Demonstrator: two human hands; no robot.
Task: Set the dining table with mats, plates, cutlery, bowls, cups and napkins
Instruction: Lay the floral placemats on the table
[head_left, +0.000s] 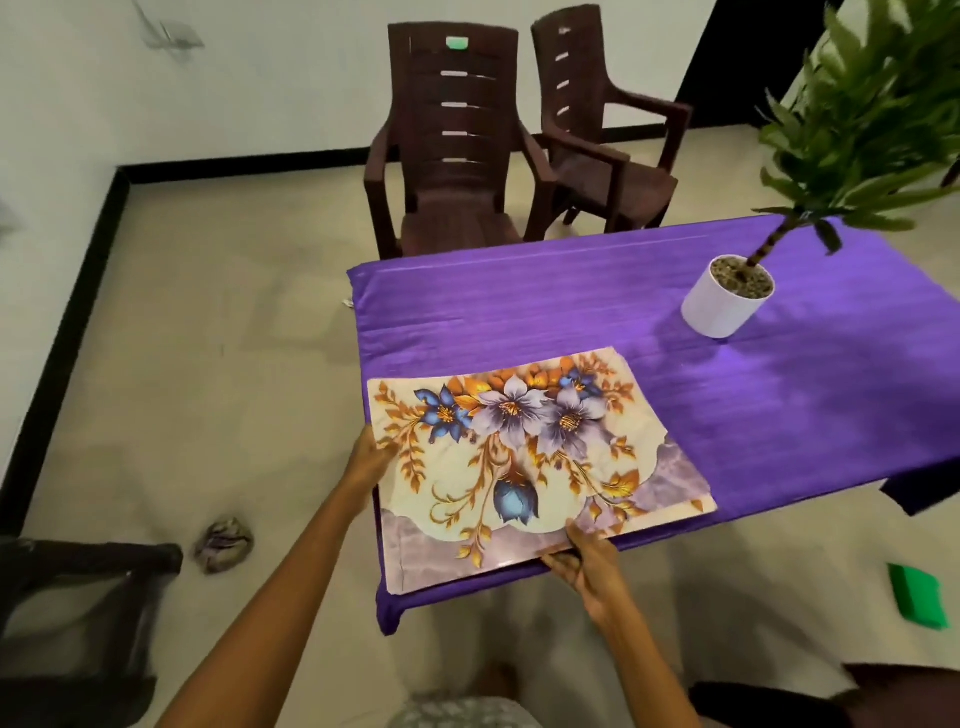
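A floral place mat (524, 457), cream with purple and blue flowers and orange leaves, lies on the near left corner of the table (597, 306), which is covered in a purple cloth. My left hand (370, 458) holds the mat's left edge, fingers curled under it. The mat's near edge is pinched by my right hand (584, 564), thumb on top and fingers beneath. The mat's near left corner overhangs the table edge a little.
A white pot with a green plant (727, 296) stands on the far right of the table. Two brown plastic chairs (457, 150) stand beyond it. A dark chair (78, 613) is at the left, a crumpled cloth (224, 543) and a green object (917, 597) lie on the floor.
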